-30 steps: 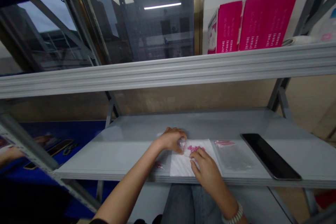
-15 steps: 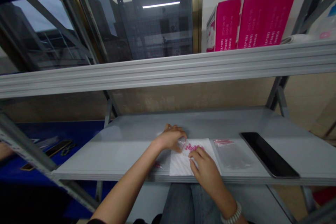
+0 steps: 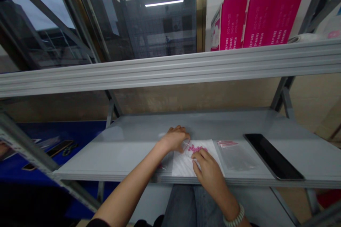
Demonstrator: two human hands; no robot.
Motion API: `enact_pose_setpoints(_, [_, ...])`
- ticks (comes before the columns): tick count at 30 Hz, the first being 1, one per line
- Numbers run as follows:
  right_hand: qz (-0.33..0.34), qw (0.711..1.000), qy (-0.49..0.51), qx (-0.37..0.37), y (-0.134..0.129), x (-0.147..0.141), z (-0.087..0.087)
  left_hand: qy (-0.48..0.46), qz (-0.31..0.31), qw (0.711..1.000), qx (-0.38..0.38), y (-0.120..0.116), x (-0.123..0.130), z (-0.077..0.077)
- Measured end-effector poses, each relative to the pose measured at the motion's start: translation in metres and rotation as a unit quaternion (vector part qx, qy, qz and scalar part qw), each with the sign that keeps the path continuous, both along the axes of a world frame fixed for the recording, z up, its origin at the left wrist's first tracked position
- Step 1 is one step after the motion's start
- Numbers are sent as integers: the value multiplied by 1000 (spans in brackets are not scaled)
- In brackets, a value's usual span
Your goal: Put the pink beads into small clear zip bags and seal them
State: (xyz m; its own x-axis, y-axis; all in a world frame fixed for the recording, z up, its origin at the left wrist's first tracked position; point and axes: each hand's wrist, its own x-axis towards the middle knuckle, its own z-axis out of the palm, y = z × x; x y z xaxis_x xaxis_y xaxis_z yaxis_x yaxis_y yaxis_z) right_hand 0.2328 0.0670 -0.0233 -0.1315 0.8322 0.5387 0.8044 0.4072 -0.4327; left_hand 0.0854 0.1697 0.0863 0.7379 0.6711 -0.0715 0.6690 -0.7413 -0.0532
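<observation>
Hands: two; left hand (image 3: 174, 140) clenched on one small clear bag (image 3: 185, 145); right hand (image 3: 209, 168) on white sheet (image 3: 183, 165), grip unclear
Beads: many pink beads (image 3: 196, 148), uncounted, on sheet, just beside small bag
Surface: grey metal shelf (image 3: 160, 127)
Beside sheet: one clear plastic bag (image 3: 236, 158), one black tablet (image 3: 273, 156)
Room: three pink cartons (image 3: 262, 16) on upper shelf (image 3: 170, 69), window (image 3: 141, 14) behind

Bare hands (image 3: 174, 140): 2. White paper sheet (image 3: 183, 165): 1. Clear plastic bags (image 3: 236, 158): 2. Flat black tablet (image 3: 273, 156): 1. Magenta card boxes (image 3: 262, 16): 3. Small round pink beads (image 3: 197, 148): too many to count.
</observation>
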Motion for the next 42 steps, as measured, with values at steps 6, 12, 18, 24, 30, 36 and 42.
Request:
enact_pose_setpoints(6, [3,1000,3,1,1,0,-2,-54,29,998,10,-4,-2,-2])
enact_pose_setpoints(12, [-7,991,123,52,-4,-3,9,-256,80,961,73,-21,-24,-2])
enact_pose_setpoints(18, [-10,915,404,4,-23,-15,36,-503,163,840,124,-82,-5,-29])
enact_pose_setpoints(24, [60,836,525,-146,-31,-16,51,-635,222,739,5,-129,42,-57])
enact_pose_setpoints(30, [74,789,590,-158,-40,1,53,-686,189,678,-183,-142,28,-60])
enact_pose_setpoints(36, [101,824,533,-163,-51,7,54,-704,209,629,-256,-140,9,-47])
enact_pose_setpoints(42, [129,832,519,-151,-59,7,50,-697,216,640,-241,-142,12,-48])
